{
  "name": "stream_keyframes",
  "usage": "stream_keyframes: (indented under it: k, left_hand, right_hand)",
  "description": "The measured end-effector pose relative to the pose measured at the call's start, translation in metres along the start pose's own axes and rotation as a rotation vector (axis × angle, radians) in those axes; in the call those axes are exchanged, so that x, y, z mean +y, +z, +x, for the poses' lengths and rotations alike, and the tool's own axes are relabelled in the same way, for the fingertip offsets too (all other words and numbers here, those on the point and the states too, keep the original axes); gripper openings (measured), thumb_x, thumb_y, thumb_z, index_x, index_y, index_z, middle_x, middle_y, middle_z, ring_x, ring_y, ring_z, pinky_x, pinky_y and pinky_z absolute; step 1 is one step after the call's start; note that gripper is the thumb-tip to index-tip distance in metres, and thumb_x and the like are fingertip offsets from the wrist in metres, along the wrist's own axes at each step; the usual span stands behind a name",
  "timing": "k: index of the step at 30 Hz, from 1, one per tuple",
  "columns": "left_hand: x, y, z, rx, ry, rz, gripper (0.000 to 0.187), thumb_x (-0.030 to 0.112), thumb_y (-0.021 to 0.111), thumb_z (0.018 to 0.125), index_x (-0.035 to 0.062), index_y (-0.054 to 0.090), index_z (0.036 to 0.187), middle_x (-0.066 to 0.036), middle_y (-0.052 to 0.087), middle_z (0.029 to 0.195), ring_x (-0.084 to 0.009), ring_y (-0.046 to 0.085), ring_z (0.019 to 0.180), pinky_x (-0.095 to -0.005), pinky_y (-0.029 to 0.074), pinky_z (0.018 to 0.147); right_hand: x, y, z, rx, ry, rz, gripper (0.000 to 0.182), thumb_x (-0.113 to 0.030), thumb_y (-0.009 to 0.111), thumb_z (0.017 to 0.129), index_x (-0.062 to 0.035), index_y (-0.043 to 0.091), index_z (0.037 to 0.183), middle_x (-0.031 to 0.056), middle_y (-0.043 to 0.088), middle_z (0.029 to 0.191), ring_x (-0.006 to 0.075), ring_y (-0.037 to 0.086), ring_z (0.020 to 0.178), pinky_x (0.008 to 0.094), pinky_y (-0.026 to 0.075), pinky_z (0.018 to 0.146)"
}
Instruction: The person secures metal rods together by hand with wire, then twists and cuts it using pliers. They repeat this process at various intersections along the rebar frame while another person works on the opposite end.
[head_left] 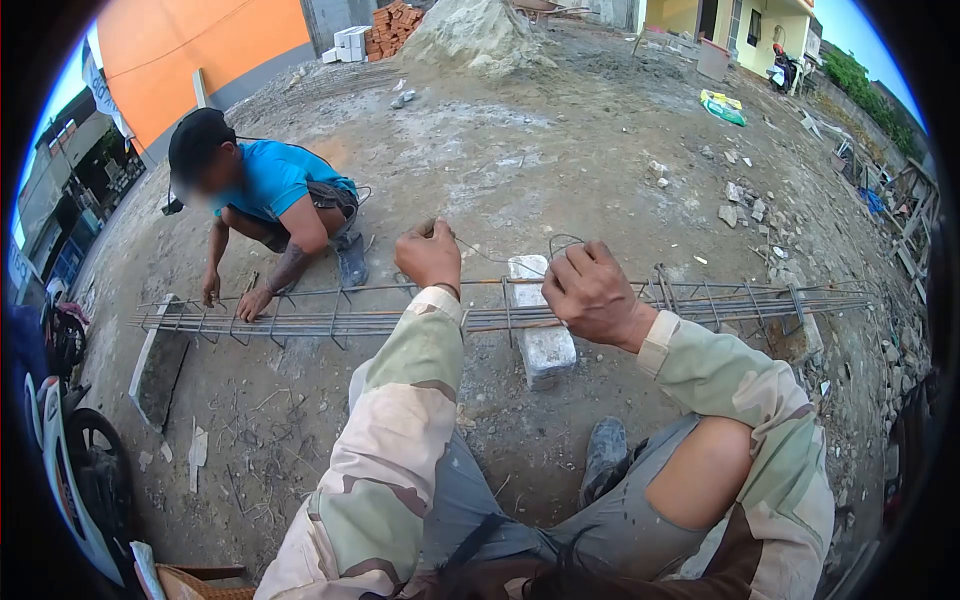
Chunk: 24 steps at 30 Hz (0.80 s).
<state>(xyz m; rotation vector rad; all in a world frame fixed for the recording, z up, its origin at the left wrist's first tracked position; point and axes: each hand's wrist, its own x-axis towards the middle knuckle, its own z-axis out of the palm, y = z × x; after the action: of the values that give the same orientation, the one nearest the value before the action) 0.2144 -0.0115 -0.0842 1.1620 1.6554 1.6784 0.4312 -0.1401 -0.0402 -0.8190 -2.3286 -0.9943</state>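
A thin tie wire (484, 255) runs between my two hands, with a loop standing up beside the right one. My left hand (430, 258) pinches its left end, closed, above the bars. My right hand (597, 298) is closed on the wire's other end, knuckles up. Beneath both hands lies a long rebar cage (487, 320) of thin bars with square stirrups. A white block (548, 357) props its middle. Parts of the cage are hidden behind my hands and sleeves.
A co-worker in a blue shirt (285, 180) squats at the left, hands at the cage. A slab (157, 365) supports the left end, a block (797, 338) the right. Beyond are a sand pile (475, 35), bricks (392, 28) and rubble (740, 205). A motorcycle (95, 470) stands at left.
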Motion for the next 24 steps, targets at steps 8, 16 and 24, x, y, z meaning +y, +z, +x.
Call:
stream_keyframes:
  k: [8, 16, 24]
  left_hand:
    - [-0.018, -0.005, 0.015, -0.492, -0.692, -0.674, 0.013, 0.010, 0.067, 0.096, -0.0022, 0.070, 0.101, -0.009, 0.072, 0.089, -0.0214, 0.072, 0.082, -0.0326, 0.062, 0.079]
    - [0.027, -0.044, -0.038, -0.836, -0.185, -0.286, 0.017, 0.008, 0.071, 0.092, 0.0008, 0.070, 0.108, -0.008, 0.072, 0.097, -0.0178, 0.070, 0.086, -0.0315, 0.061, 0.079]
    - [-0.018, -0.067, -0.067, -0.644, -0.402, -0.511, 0.037, 0.010, 0.065, 0.097, -0.0097, 0.058, 0.128, -0.021, 0.068, 0.117, -0.0270, 0.071, 0.100, -0.0359, 0.062, 0.087]
  right_hand:
    - [-0.047, 0.028, -0.036, -0.243, 0.371, 0.478, 0.016, -0.017, 0.070, 0.076, -0.0028, 0.070, 0.069, 0.0128, 0.063, 0.069, 0.0272, 0.062, 0.067, 0.0413, 0.047, 0.067]
    - [-0.093, 0.020, -0.061, -0.662, 1.506, 1.871, 0.015, -0.006, 0.083, 0.079, 0.0015, 0.071, 0.075, 0.0061, 0.065, 0.070, 0.0159, 0.058, 0.063, 0.0321, 0.044, 0.058]
    - [-0.113, 0.043, -0.045, -0.634, 1.665, 2.164, 0.016, -0.009, 0.080, 0.084, 0.0011, 0.069, 0.080, 0.0070, 0.065, 0.074, 0.0156, 0.060, 0.067, 0.0301, 0.048, 0.062]
